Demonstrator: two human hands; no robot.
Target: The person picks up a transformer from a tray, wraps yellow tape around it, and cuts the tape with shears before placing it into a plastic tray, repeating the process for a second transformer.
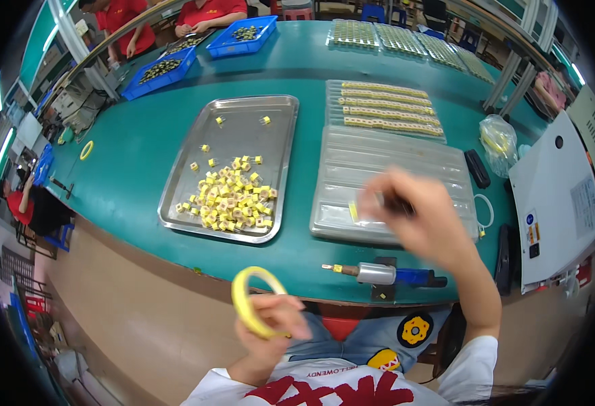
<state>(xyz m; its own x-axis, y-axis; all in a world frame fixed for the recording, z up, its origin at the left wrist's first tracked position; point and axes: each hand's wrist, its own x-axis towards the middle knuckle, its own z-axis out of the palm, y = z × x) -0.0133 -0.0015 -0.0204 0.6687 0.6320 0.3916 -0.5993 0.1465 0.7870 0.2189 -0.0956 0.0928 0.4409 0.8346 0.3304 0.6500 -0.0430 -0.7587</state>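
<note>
My left hand (pixel 270 325) is closed around a roll of yellow tape (pixel 246 304), held in front of the table's near edge. Over the near part of a clear plastic tray (pixel 392 162) is my right hand (pixel 412 213), its fingers curled and smeared by motion. A small yellow piece (pixel 353 212) shows beside those fingertips; whether they touch it is unclear. Between the hands, at the table edge, lies a silver and blue motor-like tool (pixel 378 273) with a small yellow part (pixel 338 268) on its shaft.
Left of centre, a metal tray (pixel 182 162) holds a heap of small yellow coil-like parts (pixel 233 199). Filled rows (pixel 388 108) lie behind the clear tray. A grey-white box (pixel 554 203) stands right. Blue bins (pixel 243 37) and co-workers in red shirts (pixel 209 10) are at the far left.
</note>
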